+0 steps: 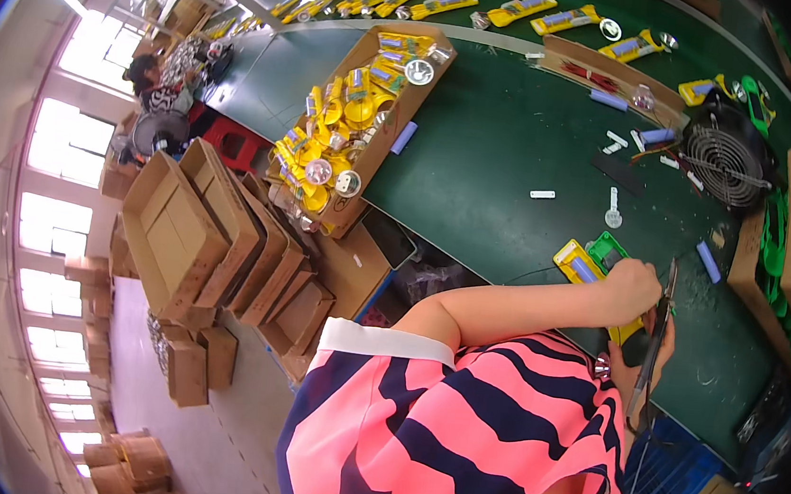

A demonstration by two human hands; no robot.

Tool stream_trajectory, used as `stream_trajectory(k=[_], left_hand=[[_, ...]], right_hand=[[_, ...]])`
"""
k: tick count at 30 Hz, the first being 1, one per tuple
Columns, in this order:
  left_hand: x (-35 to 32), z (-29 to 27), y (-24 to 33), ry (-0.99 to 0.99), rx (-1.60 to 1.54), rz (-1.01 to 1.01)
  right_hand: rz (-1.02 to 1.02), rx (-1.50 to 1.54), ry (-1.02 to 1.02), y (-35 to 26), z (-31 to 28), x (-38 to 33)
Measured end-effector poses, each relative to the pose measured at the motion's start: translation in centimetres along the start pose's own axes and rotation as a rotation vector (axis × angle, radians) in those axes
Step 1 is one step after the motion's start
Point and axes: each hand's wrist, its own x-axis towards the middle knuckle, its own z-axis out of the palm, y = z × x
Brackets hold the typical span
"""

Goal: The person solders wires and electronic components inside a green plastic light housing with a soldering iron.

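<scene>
With right fingers clenched round tool; can't tell grip of left fingers, at yellow case on surface. Probably light, stiff, slightly slick; best held by outer edges.

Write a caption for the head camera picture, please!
Left hand over a yellow casing, right hand gripping a slim tool.

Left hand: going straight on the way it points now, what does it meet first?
The left hand would probably meet the dark pen-like tool in the right hand, which crosses its line; depth is unclear, so it could miss.
</scene>
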Motion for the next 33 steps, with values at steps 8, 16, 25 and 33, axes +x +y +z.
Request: stream_trajectory(k=[8, 16, 25, 33], left_hand=[[-1.3, -0.5, -0.5, 0.221, 0.012, 0.058], [-7.8, -4.6, -3.4, -0.15, 0.055, -0.267], [-7.5, -3.1, -4.3, 0.638, -0.144, 0.134], [-5.7, -0.8, -3.2, 0.537, -0.256, 0.252]], right_hand=[[0.083, -0.009, -0.014, -0.2, -0.1, 0.5], [0.173, -0.128, 0.06, -2.4, -2.2, 2.0], [0.098, -0.122, 0.051, -2.3, -2.7, 3.0], [-0.17, -0.348, 0.323, -2.9, -4.1, -1.2]])
